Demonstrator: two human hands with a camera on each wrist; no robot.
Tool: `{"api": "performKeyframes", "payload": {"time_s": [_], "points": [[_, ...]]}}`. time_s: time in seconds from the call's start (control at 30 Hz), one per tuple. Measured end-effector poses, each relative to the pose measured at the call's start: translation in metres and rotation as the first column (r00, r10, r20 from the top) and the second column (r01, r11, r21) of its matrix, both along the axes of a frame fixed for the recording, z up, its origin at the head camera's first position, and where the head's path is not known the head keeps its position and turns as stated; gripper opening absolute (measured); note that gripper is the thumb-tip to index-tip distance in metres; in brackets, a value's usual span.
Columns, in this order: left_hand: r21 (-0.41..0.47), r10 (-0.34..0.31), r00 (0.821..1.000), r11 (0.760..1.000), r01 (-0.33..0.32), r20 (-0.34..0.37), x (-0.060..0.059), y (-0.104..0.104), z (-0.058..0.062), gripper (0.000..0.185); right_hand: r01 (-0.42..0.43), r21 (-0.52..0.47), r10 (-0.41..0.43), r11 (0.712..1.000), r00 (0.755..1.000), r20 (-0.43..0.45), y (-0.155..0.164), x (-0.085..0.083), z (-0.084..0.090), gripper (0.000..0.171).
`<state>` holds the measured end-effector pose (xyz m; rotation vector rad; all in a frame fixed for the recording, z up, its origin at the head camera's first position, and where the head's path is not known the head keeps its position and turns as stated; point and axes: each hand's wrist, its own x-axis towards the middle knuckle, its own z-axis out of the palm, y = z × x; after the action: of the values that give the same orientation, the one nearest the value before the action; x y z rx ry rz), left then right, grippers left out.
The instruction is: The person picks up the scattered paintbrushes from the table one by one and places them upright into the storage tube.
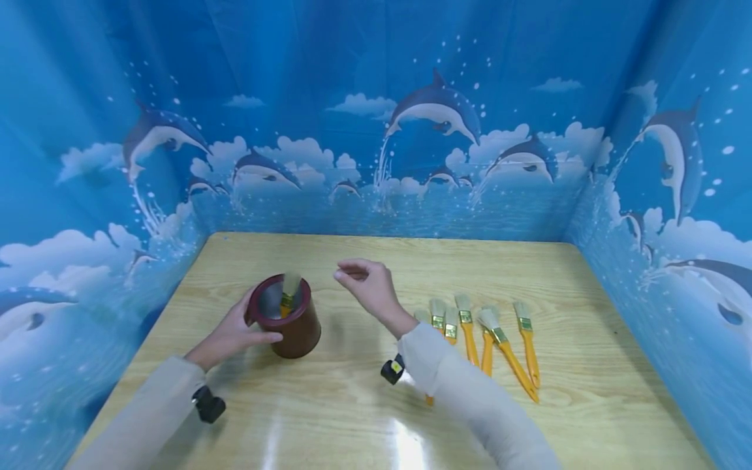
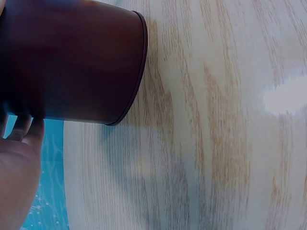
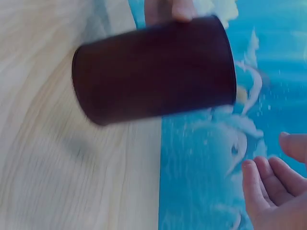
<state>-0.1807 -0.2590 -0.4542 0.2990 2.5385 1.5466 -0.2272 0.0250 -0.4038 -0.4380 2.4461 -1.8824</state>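
A dark reddish-brown cup is held by the left hand at the left side of the table. It is gripped near its rim, with the thumb laid along the near side and the fingers curled round the far left side. The cup is tilted, and its mouth is turned up and toward the left; whether its base is touching the table cannot be told for certain. One paintbrush is seen inside the cup, with its pale bristles pointed upward and the lower part of its handle hidden by the cup wall.

Nothing is held by the right hand. It is raised to the right of the cup, apart from it, with the fingers loosely bent and a gap left between thumb and fingertips, as is shown in the right wrist view.

Several loose brushes with yellow-orange handles are spread on the right part of the table, some partly covered by the right sleeve. Two of them are crossed, and the rightmost brush is laid just beside these. The table is surrounded by a blue curtain printed with dolphins and clouds.
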Motion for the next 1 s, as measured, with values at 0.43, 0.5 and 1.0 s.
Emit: {"api": "performKeyframes", "payload": {"time_s": [0.43,0.5,1.0], "points": [[-0.02,0.008,1.0,1.0,-0.008,0.012,0.0,0.0,0.002,0.106,0.112,0.098,-0.124,0.989,0.984,0.129,0.09,-0.002,-0.025,0.034],[-0.033,0.007,1.0,0.999,-0.006,0.015,0.001,0.0,0.002,0.106,0.138,0.125,-0.156,0.983,0.977,0.144,0.104,0.0,-0.027,0.035],[-0.044,0.007,1.0,0.999,-0.006,0.013,0.0,0.001,0.002,0.106,0.252,0.285,-0.304,0.925,0.94,0.155,0.211,0.019,-0.046,0.047]]}}
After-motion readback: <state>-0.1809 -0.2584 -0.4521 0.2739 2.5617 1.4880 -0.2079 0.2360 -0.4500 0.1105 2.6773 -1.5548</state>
